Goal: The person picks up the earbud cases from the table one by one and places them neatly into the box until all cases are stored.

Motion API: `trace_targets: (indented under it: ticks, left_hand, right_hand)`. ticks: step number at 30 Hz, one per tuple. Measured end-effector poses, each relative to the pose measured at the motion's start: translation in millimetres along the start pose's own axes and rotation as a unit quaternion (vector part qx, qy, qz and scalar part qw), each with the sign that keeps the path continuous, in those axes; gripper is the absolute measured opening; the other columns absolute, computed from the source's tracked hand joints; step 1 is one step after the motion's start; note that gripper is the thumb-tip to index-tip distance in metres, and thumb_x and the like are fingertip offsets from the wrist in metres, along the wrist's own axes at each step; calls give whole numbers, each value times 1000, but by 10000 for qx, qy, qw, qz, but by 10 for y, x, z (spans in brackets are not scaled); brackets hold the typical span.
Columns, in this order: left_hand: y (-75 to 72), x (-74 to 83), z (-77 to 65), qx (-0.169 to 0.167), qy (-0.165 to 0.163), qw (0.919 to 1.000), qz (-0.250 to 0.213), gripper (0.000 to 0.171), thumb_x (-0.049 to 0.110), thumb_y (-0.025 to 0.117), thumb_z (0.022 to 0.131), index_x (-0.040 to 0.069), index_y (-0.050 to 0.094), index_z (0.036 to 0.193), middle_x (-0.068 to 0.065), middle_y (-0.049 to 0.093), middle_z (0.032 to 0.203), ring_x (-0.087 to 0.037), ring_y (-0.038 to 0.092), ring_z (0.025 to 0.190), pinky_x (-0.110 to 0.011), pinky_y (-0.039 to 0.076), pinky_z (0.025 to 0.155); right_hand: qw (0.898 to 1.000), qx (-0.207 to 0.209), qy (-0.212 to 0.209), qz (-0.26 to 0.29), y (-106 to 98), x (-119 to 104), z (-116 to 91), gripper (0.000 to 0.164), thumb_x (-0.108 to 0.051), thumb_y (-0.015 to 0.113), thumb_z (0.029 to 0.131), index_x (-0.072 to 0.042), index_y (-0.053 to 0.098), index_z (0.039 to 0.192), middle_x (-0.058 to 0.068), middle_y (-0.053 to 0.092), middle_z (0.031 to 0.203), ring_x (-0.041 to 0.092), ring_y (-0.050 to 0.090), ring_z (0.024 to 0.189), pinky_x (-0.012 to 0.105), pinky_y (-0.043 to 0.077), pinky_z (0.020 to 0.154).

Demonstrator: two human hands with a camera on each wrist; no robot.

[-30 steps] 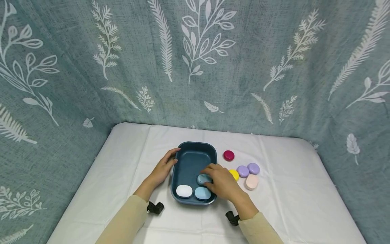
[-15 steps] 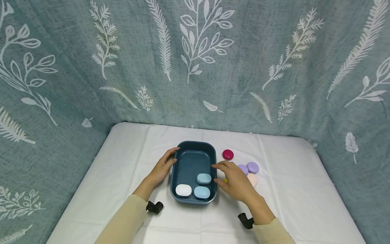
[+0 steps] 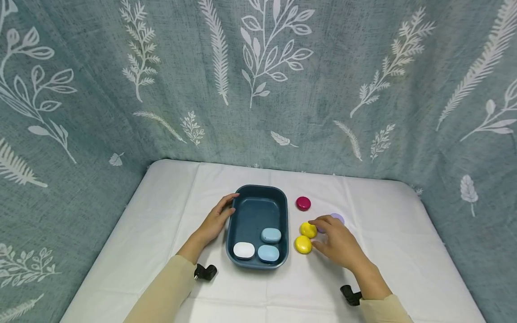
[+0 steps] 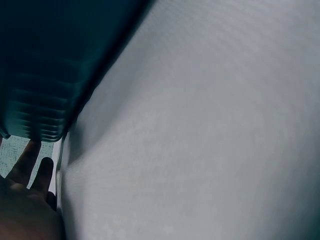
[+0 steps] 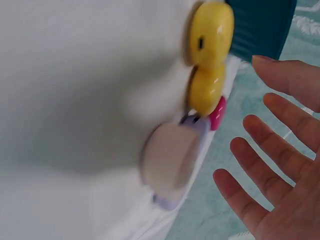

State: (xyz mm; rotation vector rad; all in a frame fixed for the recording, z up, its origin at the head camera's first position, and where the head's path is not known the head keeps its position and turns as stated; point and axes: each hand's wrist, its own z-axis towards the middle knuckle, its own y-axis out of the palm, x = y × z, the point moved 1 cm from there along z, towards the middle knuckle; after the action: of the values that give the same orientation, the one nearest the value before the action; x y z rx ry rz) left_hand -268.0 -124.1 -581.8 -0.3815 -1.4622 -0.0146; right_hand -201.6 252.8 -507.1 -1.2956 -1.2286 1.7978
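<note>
My left hand [image 3: 212, 226] rests at the left wall of a dark teal rectangular tray [image 3: 256, 215], its fingertips at the rim. Inside, toward the near end, lie a white rounded case [image 3: 244, 250] and two light blue ones [image 3: 271, 235]. Right of the tray, two glossy yellow cases [image 3: 303, 245] sit end to end; one shows a small dark slot in the right wrist view. My right hand [image 3: 339, 244] hovers just beside them with fingers spread and nothing in them. It covers most of the purple cases [image 3: 337, 217] and hides the pale pink case [image 5: 170, 157] from the head view.
A crimson round case [image 3: 304, 203] lies beyond the yellow ones, near the tray's right side. White cloth [image 3: 194, 188] covers the table. A teal curtain with white leaf prints [image 3: 226, 134] surrounds its back and sides. Dark camera mounts [image 3: 206, 272] hang at the wrists.
My right hand has let go of a light blue case in the tray and moved right, over the loose cases, uncovering both yellow ones. My left hand has stayed at the tray.
</note>
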Motion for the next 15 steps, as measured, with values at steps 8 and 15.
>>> trace_targets:
  ticks: [8,15]
  left_hand:
    - [-6,4,11,21,33,10000,39,45,22,50,110,37,47,152,-5,47,160,-28,36,154,-59,21,128]
    - [-16,-2,14,8,27,10000,6,45,19,49,110,34,46,153,-4,47,160,-28,36,154,-58,21,129]
  right_hand:
    - [9998,-104,175,-66,-2,235,-84,55,-10,87,78,-6,69,130,13,63,135,37,57,124,59,49,107]
    - [9991,-155,381,-73,13,365,-109,50,-7,85,78,-11,72,126,15,63,136,42,56,124,64,47,105]
